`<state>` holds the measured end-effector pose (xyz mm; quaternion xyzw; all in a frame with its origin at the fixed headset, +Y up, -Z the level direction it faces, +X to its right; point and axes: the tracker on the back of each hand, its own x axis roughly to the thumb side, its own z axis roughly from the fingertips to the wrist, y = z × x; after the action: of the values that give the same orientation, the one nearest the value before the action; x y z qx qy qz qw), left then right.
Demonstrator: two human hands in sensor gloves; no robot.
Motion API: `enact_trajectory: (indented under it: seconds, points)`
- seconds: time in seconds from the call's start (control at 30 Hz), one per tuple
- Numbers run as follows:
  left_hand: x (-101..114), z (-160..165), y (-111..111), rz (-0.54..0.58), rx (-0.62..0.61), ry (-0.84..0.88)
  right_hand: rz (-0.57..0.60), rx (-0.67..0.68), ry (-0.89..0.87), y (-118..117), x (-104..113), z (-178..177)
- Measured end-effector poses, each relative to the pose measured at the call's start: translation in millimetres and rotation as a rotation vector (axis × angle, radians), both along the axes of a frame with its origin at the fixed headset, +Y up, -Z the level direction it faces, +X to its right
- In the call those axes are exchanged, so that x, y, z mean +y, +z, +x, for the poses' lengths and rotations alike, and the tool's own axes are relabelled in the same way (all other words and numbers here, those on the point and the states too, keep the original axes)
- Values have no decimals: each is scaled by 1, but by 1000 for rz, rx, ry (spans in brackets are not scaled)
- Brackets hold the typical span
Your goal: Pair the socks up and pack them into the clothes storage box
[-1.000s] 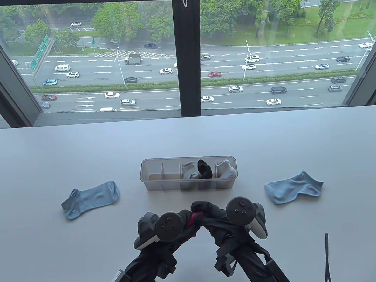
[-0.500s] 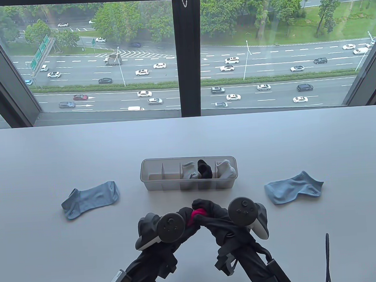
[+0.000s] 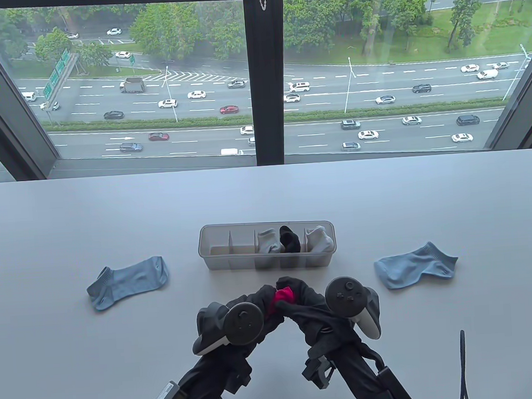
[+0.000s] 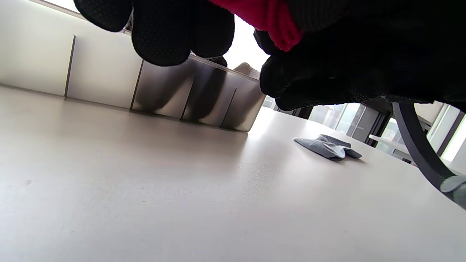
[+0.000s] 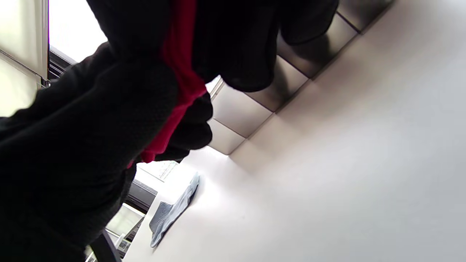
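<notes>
Both gloved hands meet just in front of the clear storage box (image 3: 215, 262), gripping a bunched red sock (image 3: 283, 294) between them. My left hand (image 3: 263, 299) curls its fingers round the red sock (image 4: 267, 16) from the left; my right hand (image 3: 298, 292) wraps round the same red sock (image 5: 180, 65) from the right. The bundle is held above the tabletop. In the box's right compartments sit two pale grey rolled pairs (image 3: 265, 241) and a black one (image 3: 289, 239). One light blue sock (image 3: 128, 282) lies flat at left, another light blue sock (image 3: 414, 265) at right.
The box's two left compartments (image 3: 227, 247) hold nothing. The white table (image 3: 113, 209) ends at a window behind. A dark cable (image 3: 462, 367) stands at the near right edge. The right blue sock (image 4: 327, 146) and the left blue sock (image 5: 174, 211) show in the wrist views.
Both hands have moved slightly forward and right toward the box with the red sock, and more of the sock shows between the fingers.
</notes>
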<state>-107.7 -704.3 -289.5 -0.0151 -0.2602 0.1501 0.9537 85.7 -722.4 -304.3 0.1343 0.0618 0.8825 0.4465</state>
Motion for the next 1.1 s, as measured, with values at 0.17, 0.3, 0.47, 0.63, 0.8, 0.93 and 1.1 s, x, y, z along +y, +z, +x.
enact_trajectory:
  seconds: [0.17,0.3,0.47,0.63,0.8,0.93,1.1]
  points:
    - [11,2,3,110,34,79,4,-104,-99,3,-2,7]
    - [9,-19,-6,58,92,320,-86,24,-370,2,-2,7]
    - [-2,-25,-10,-196,108,701,-68,95,-207,2,-4,-5]
    - [-2,-16,-9,-295,2,626,-28,-11,-208,2,-5,4]
    - [5,-15,-5,-152,119,609,-75,41,-320,3,-7,4]
    - [4,-20,-5,-176,114,629,-82,45,-307,3,-6,-1]
    - [2,-14,-5,-170,119,601,-46,7,-292,3,-3,-2]
